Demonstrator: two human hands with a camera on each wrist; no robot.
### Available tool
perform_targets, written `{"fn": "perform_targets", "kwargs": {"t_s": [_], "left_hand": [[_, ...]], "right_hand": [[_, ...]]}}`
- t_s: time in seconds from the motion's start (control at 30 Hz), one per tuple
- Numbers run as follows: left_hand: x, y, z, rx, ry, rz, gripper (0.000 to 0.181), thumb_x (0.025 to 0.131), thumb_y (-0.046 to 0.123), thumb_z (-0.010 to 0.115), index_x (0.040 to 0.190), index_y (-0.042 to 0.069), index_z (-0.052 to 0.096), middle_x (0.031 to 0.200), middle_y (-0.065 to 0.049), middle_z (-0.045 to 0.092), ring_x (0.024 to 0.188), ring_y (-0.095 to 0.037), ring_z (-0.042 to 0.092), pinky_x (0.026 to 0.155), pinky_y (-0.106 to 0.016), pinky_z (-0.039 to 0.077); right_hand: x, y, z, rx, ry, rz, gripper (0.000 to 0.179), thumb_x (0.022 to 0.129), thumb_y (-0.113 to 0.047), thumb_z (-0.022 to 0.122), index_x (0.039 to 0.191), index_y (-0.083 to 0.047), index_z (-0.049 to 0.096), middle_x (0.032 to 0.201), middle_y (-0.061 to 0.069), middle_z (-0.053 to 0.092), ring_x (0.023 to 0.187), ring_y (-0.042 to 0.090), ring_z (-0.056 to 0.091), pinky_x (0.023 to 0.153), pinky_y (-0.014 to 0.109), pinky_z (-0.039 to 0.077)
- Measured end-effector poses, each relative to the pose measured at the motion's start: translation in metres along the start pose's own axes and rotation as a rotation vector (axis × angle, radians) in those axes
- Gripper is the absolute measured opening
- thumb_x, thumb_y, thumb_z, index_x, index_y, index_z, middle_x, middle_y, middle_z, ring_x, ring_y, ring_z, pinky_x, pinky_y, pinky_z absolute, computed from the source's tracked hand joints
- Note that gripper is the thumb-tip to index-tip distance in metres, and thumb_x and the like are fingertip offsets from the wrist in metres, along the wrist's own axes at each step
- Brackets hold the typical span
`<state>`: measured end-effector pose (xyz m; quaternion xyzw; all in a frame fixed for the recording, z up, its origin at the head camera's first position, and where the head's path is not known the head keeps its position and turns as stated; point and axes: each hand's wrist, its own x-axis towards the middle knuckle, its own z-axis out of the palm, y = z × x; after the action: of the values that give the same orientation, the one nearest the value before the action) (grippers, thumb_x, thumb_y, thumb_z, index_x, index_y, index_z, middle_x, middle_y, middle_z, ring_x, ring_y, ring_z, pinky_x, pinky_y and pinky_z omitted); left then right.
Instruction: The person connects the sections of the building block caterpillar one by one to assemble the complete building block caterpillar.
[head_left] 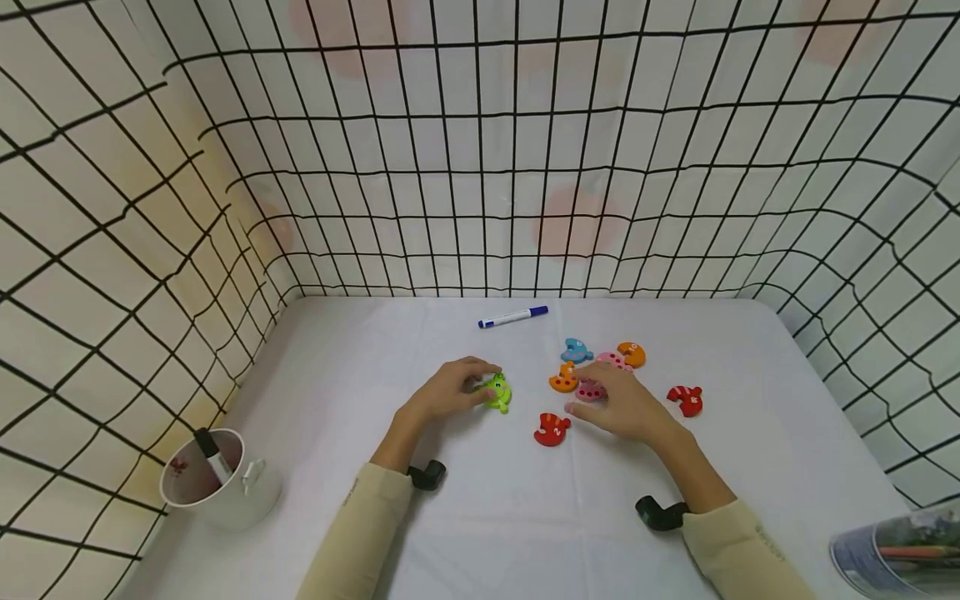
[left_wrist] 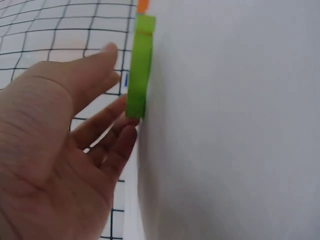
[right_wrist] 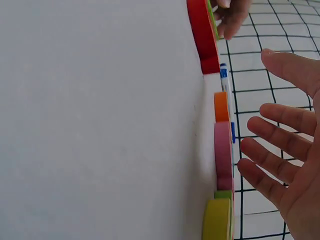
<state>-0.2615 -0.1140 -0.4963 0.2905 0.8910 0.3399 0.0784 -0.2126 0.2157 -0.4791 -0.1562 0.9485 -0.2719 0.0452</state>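
Note:
My left hand (head_left: 450, 389) reaches round a lime-green animal-shaped piece with an eye (head_left: 502, 402), which lies flat on the white table. In the left wrist view, loosely bent fingertips (left_wrist: 131, 131) come right to the green edge (left_wrist: 140, 70), the thumb held apart. Over a loose group of similar flat pieces, my right hand (head_left: 630, 404) hovers with spread fingers, holding nothing. Under its fingertips is a pink dotted piece (head_left: 590, 391), beside an orange one with red dots (head_left: 562, 380). Between the hands lies a red striped piece (head_left: 551, 430) bearing a number.
Behind the right hand lie a blue piece (head_left: 576, 351), another pink piece (head_left: 613, 360) and an orange one (head_left: 632, 354). A second red piece (head_left: 686, 401) is farther right. A blue-capped marker (head_left: 513, 317), white bucket (head_left: 258, 500) and pencil tin (head_left: 855, 560) stand around; black mesh (head_left: 514, 114) encloses the table.

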Motion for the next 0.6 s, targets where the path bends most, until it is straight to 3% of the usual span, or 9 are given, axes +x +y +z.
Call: {"fn": "perform_targets", "kwargs": {"t_s": [0.2, 0.6], "left_hand": [[-0.001, -0.002, 0.010, -0.025, 0.019, 0.007, 0.038, 0.100, 0.024, 0.069, 0.137, 0.016, 0.067, 0.137, -0.005, 0.065, 0.113, -0.019, 0.063, 0.102, -0.039, 0.053], [-0.001, -0.008, 0.016, -0.039, 0.049, 0.017, 0.036, 0.099, 0.023, 0.071, 0.134, 0.018, 0.069, 0.134, -0.003, 0.066, 0.103, -0.014, 0.062, 0.093, -0.031, 0.054]], "right_hand": [[-0.004, -0.008, 0.013, -0.016, -0.029, -0.036, 0.063, 0.086, -0.050, 0.079, 0.136, -0.015, 0.064, 0.130, 0.005, 0.066, 0.124, 0.028, 0.058, 0.100, 0.055, 0.055], [-0.011, -0.018, 0.026, -0.046, -0.120, -0.052, 0.068, 0.078, -0.058, 0.082, 0.134, -0.022, 0.066, 0.130, -0.003, 0.066, 0.119, 0.019, 0.058, 0.097, 0.049, 0.057]]}}
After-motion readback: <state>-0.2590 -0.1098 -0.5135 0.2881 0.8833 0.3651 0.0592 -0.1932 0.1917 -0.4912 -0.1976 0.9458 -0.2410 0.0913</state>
